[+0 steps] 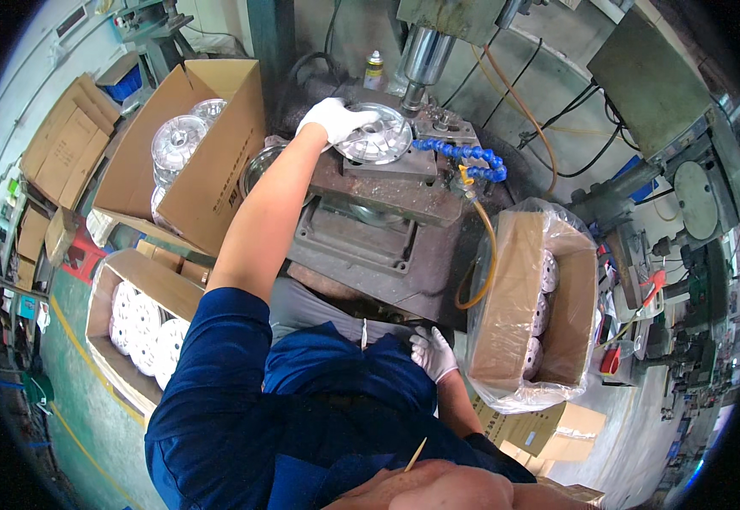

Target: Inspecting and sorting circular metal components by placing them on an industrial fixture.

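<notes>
- Left hand (332, 121), in a white glove, grips the left edge of a shiny metal disc (384, 144), its fingers reaching over the rim.
- That disc, with a raised hub, sits over the raised block on the machine bed; whether it rests fully on the block cannot be told.
- Right hand (432, 354), also gloved, is low by the person's right thigh, well apart from the disc, its fingers loosely bent; whether it holds anything cannot be told.
- Just right of the disc, a blue segmented hose (463, 153) curves away, ending near a yellow valve and an amber tube (492, 246) that loops down.
- Above the disc and slightly right, the machine's steel spindle (428, 58) points down.
- Behind the bed stands a spray can (373, 72) with a yellow top.
- Left of the bed, partly covered by the forearm, lies a round metal piece (255, 174).
- Farther left, a tall open carton (204, 183) holds similar discs (179, 142); nearer the person, a lower carton (102, 310) holds more, closely packed.
- On the right, a plastic-lined carton (503, 297) has discs along its inner left side.
</notes>
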Tool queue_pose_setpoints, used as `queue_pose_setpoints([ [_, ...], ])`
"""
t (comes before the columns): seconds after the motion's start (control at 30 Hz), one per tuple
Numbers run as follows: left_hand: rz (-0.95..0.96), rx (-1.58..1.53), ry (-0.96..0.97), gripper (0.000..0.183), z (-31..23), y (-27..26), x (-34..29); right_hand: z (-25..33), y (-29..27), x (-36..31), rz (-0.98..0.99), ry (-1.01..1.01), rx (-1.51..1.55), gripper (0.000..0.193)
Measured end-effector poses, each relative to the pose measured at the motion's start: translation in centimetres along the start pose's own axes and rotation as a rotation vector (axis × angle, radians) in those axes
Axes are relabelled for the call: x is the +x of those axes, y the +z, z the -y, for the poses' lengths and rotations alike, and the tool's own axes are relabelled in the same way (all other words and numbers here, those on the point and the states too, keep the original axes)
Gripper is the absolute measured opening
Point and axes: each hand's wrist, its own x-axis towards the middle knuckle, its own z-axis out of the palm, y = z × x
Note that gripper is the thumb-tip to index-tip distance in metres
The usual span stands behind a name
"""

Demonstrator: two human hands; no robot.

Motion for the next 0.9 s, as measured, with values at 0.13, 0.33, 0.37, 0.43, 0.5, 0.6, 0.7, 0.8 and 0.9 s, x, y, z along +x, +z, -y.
queue_pose_setpoints([
  [0.13,0.003,0.004,0.009,0.089,0.2,0.0,0.1,0.1,0.2,0.0,-0.07,-0.013,-0.024,0.05],
  [0.33,-0.061,0.027,0.034,0.069,-0.4,-0.1,-0.4,0.1,0.0,-0.2,-0.073,-0.038,-0.04,0.051],
  [0.37,-0.025,0.001,0.05,0.076,-0.6,-0.2,-0.7,0.0,0.0,-0.2,-0.036,-0.037,-0.027,0.051],
  [0.43,-0.062,0.032,0.052,0.079,-1.1,-0.4,-1.3,0.0,-0.1,-0.4,-0.08,-0.047,-0.036,0.052],
  [0.5,-0.072,0.081,0.025,0.086,-1.5,-0.6,-1.8,-0.1,0.0,-0.5,-0.027,-0.05,-0.009,0.05],
  [0.6,-0.183,0.04,0.085,0.09,-2.0,-0.5,-2.5,-0.2,0.0,-0.6,-0.027,-0.049,0.012,0.048],
  [0.7,-0.24,0.016,0.071,0.086,-2.1,-0.7,-2.7,-0.2,-0.3,-0.6,-0.047,-0.056,0.005,0.047],
  [0.8,-0.322,-0.162,0.086,0.071,-1.0,-1.2,-3.9,-0.2,-0.7,-0.5,-0.039,-0.067,-0.003,0.047],
  [0.9,-0.226,-0.576,-0.007,0.058,2.1,-3.4,-7.5,-0.3,0.0,-1.1,-0.016,-0.08,0.004,0.052],
])
